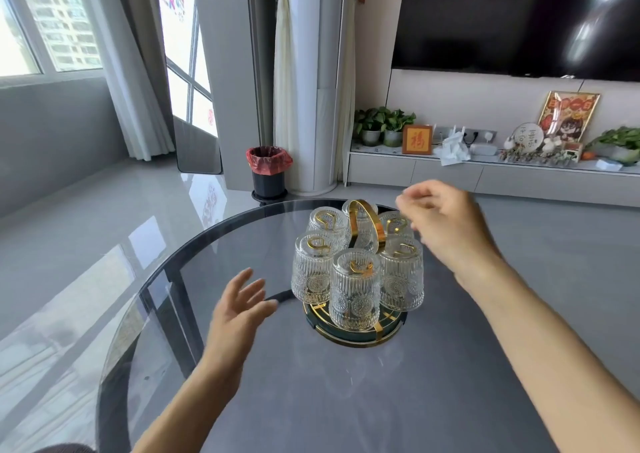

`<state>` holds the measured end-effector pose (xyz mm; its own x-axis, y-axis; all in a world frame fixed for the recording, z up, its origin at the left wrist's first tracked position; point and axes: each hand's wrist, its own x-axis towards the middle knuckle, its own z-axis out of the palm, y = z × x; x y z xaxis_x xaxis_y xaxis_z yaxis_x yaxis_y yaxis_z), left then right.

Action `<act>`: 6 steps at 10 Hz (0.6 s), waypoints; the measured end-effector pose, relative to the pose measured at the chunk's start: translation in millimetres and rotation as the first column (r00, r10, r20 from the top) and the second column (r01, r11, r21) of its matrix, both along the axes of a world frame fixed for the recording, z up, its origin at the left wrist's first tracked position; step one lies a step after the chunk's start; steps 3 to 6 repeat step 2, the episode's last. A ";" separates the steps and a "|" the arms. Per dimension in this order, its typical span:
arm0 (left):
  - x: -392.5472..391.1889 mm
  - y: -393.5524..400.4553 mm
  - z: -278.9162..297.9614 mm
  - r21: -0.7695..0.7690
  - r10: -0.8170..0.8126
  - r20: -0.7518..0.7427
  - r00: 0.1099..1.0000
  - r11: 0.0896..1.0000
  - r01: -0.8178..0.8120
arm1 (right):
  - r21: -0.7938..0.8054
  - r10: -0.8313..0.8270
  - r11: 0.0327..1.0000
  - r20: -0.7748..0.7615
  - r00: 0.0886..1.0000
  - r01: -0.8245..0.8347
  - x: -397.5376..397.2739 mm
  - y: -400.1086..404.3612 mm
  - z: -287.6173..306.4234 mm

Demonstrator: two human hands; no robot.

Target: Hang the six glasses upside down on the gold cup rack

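The gold cup rack [362, 222] stands on a round dark base [349, 336] near the far middle of the glass table. Several ribbed clear glasses hang upside down on its gold prongs; the nearest glass [354, 291] faces me, one [313, 274] is at its left and one [401, 276] at its right. More glasses sit behind the handle. My left hand [239, 310] hovers with fingers spread, just left of the base, touching nothing. My right hand [446, 224] is raised above the rack's right side, blurred, fingers loosely curled and holding nothing.
The round glass table [194, 272] has its curved edge at left and far side. Beyond it on the floor stands a black bin with a red bag [269, 172]. A low white cabinet [485, 175] with plants and ornaments runs along the right wall.
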<state>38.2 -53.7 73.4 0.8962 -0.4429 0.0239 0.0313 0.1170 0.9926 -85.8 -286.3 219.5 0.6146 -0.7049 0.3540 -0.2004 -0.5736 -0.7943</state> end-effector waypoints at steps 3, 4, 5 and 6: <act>-1.2 89.4 110.1 -0.202 0.077 0.343 0.936 0.979 -0.007 | 0.119 0.048 0.983 0.565 0.824 -0.139 -92.5 22.5 60.4; -1.2 89.4 110.1 -0.202 0.077 0.343 0.936 0.979 -0.007 | 0.119 0.048 0.983 0.565 0.824 -0.139 -92.5 22.5 60.4; -1.2 89.4 110.1 -0.202 0.077 0.343 0.936 0.979 -0.007 | 0.119 0.048 0.983 0.565 0.824 -0.139 -92.5 22.5 60.4; -1.2 89.4 110.1 -0.202 0.077 0.343 0.936 0.979 -0.007 | 0.119 0.048 0.983 0.565 0.824 -0.139 -92.5 22.5 60.4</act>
